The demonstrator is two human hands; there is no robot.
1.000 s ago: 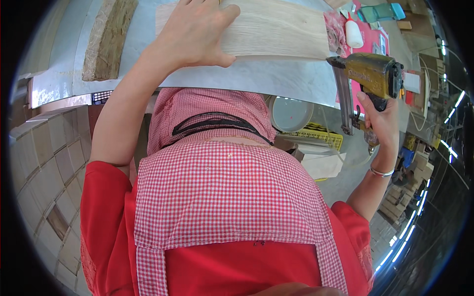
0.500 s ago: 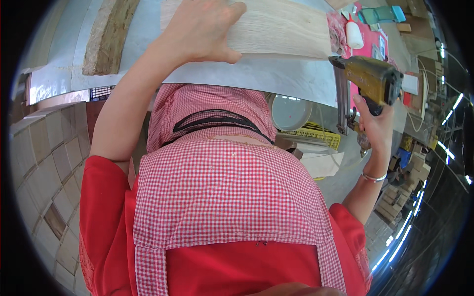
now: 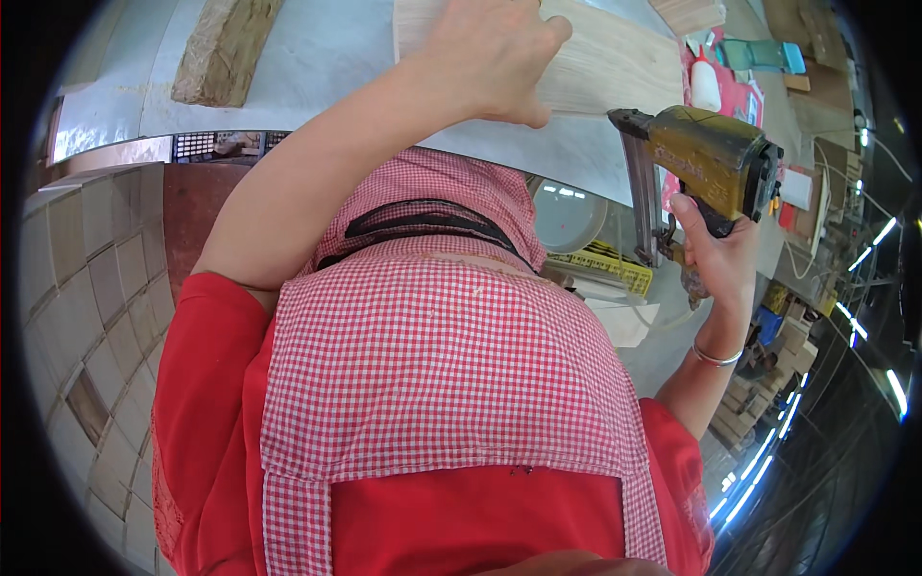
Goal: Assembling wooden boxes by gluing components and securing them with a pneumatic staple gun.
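Observation:
A pale wooden board [image 3: 615, 62] lies flat on the light metal-topped table [image 3: 317, 72]. My left hand [image 3: 495, 62] spans it, thumb by the near edge and fingers reaching across; some fingertips are cut off by the upper rim. My right hand [image 3: 720, 254] is wrapped round the handle of a worn yellow and black nail gun [image 3: 706, 158], thumb up along the grip. The gun's nose points left, close to the board's near right corner; whether it touches cannot be told. A hose fitting hangs beneath the handle.
A thick rough wood block [image 3: 226, 53] lies on the table's left. Rightward are a white glue bottle [image 3: 705, 84], a teal bottle [image 3: 759, 56] and another board piece [image 3: 690, 13]. Below the table are a round pale basin [image 3: 569, 219] and a yellow crate [image 3: 615, 272]. Stacked wood pieces [image 3: 86, 317] stand at left.
My left hand and the board have shifted to the right. The nail gun has moved left, its nose now nearer the board's near edge.

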